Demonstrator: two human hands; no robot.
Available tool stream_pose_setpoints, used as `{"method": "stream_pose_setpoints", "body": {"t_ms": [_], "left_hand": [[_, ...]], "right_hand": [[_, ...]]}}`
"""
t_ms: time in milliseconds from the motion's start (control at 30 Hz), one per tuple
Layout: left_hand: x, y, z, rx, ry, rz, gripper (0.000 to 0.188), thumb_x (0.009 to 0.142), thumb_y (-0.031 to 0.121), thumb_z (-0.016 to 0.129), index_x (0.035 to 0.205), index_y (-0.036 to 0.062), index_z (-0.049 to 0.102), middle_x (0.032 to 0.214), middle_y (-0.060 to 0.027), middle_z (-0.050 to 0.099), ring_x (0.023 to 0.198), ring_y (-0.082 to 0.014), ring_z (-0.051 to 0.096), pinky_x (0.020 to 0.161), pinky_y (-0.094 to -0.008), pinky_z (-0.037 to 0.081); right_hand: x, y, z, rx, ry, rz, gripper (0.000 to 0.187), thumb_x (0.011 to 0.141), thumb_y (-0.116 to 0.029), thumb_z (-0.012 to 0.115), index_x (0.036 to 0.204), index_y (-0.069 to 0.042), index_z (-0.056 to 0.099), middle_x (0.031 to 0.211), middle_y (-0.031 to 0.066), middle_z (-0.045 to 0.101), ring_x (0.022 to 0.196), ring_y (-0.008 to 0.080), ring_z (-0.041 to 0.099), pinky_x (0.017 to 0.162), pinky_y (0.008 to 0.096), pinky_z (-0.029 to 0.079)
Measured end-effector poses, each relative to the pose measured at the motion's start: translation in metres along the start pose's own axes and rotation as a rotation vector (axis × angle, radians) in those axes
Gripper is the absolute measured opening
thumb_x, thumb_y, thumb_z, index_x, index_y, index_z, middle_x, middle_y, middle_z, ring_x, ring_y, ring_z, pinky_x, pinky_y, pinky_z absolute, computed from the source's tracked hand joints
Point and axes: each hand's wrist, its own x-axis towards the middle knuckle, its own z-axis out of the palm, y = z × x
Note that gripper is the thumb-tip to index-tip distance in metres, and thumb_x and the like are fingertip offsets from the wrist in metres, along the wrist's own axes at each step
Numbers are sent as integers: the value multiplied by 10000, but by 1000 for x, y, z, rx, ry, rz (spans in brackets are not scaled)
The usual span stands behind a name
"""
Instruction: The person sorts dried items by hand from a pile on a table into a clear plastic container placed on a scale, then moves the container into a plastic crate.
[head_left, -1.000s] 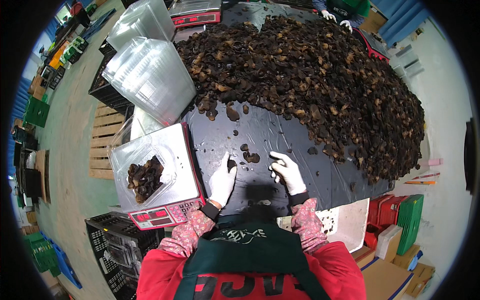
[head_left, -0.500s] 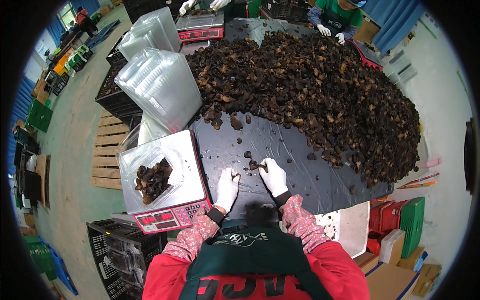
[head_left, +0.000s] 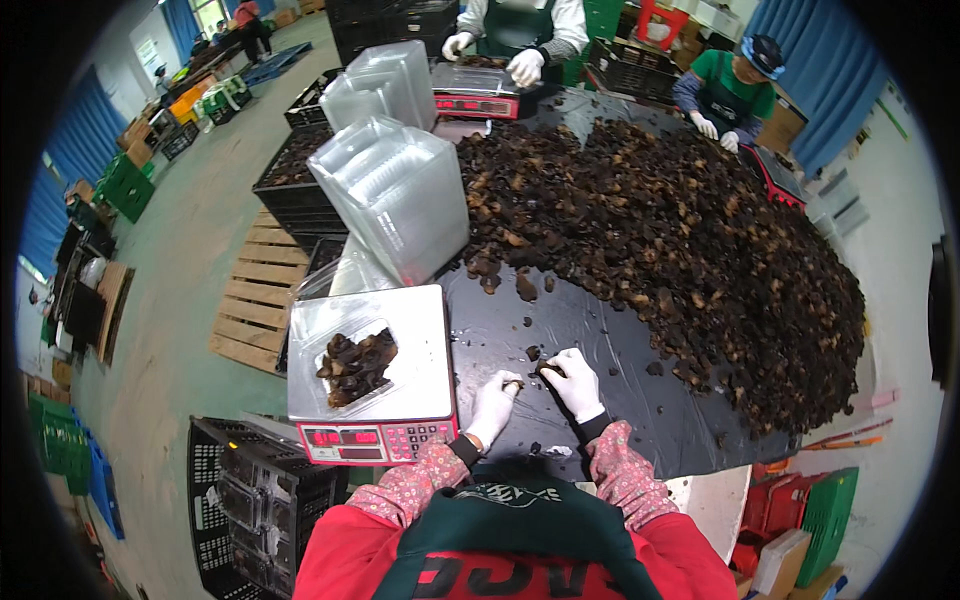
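Observation:
My right hand, in a white glove, pinches a dark piece of wood ear mushroom just above the black table sheet. Close beside it, my left hand, also gloved, has its fingers closed on a small brownish bit that looks like wood ear too. To the left, a clear plastic tray holding a heap of wood ear mushrooms rests on a red-and-white digital scale. A large pile of wood ear covers the far and right part of the table.
Stacked clear plastic trays stand behind the scale. Black crates lie at the lower left, near a wooden pallet. Across the table, one person works at another scale; a second person stands at the far right.
My view has swung left and up, so the table and scale appear farther right and lower. Both hands stay close together over the sheet, fingers closed.

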Motion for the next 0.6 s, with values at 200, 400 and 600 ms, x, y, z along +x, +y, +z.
{"method": "stream_pose_setpoints", "body": {"t_ms": [200,400,600], "left_hand": [[-12,-8,-8,-153,-135,31,103,916,76,612,991,32,665,908,-58,678,867,-125,616,808,-276,493],[-32,16,-8,-168,-381,93,131,953,156,606,1034,71,664,935,-44,685,889,-137,627,797,-295,507],[-58,36,-47,-219,-490,22,211,975,191,566,1136,74,638,1013,-47,672,927,-133,599,818,-297,479]], "right_hand": [[28,-6,20,16,-172,-48,158,796,-243,727,873,-110,691,1286,68,585,960,272,651,812,370,520],[45,23,37,111,-39,-200,167,760,-198,764,835,-86,666,1001,67,671,918,268,657,789,344,524],[56,-2,45,-231,-176,-68,183,787,-243,738,880,-94,685,941,97,674,864,304,663,760,386,524]]}}
